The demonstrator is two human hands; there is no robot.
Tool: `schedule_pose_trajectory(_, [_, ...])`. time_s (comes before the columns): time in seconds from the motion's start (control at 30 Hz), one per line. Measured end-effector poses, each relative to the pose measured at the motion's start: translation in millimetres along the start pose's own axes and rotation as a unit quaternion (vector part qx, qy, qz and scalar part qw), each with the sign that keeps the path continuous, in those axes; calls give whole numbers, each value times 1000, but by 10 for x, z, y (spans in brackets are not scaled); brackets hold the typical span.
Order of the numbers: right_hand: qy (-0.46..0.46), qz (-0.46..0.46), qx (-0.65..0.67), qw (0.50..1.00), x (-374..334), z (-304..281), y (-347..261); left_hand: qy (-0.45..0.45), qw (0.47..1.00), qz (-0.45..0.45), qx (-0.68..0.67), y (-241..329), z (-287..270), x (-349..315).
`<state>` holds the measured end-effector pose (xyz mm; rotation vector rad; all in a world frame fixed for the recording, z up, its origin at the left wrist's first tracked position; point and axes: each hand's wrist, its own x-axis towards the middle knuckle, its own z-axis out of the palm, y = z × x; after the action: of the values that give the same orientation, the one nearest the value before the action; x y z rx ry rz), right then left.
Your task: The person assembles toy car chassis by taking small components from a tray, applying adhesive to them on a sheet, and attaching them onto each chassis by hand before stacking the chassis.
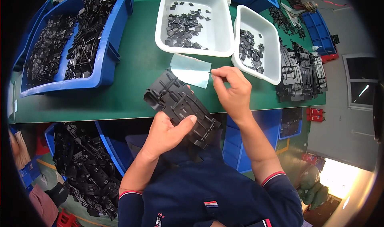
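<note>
My left hand (pixel 163 134) grips a black moulded plastic part (pixel 178 97) with ribs and raised edges, held tilted over the table's front edge. Its thumb lies on the part's upper face, and fingertips show at the far side. To the right, my right hand (pixel 235 89) is closed in a pinch near the right edge of a pale, shiny sheet (pixel 188 70). A tiny dark tip shows at those fingertips, too small to name. The sheet lies flat on the green table, partly behind the part's far end.
Two white tubs (pixel 160 35) (pixel 276 63) of small black pieces stand beyond my hands. A blue bin (pixel 105 67) of black parts sits at left. Stacked black parts (pixel 302 73) lie at right. Below the green table (pixel 80 107), another bin holds black parts (pixel 86 175).
</note>
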<state>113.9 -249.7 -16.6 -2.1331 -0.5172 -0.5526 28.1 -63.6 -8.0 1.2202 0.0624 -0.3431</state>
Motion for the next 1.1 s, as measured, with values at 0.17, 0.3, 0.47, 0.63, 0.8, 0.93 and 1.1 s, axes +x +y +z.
schedule_pose_trajectory(0.17, [-50,-30,-51,997,51,58,123,-9,1000,-8,-18,-17,-46,64])
schedule_pose_trajectory(0.3, [-76,-50,-63,994,60,93,160,-9,999,-27,-31,12,-56,89])
schedule_pose_trajectory(0.47, [-112,-79,-97,986,68,85,173,-8,999,-35,-25,13,-74,129])
schedule_pose_trajectory(0.63, [-146,-85,-117,979,113,47,142,-13,999,-36,-29,20,-81,148])
schedule_pose_trajectory(0.8, [-179,-76,-133,972,137,21,117,-17,999,-32,-12,23,-88,159])
schedule_pose_trajectory(0.93, [-201,-52,-128,970,161,1,120,-16,999,-41,-23,21,-88,150])
schedule_pose_trajectory(1.1, [-106,-40,-80,990,130,-17,98,-15,998,-48,-34,7,-76,142])
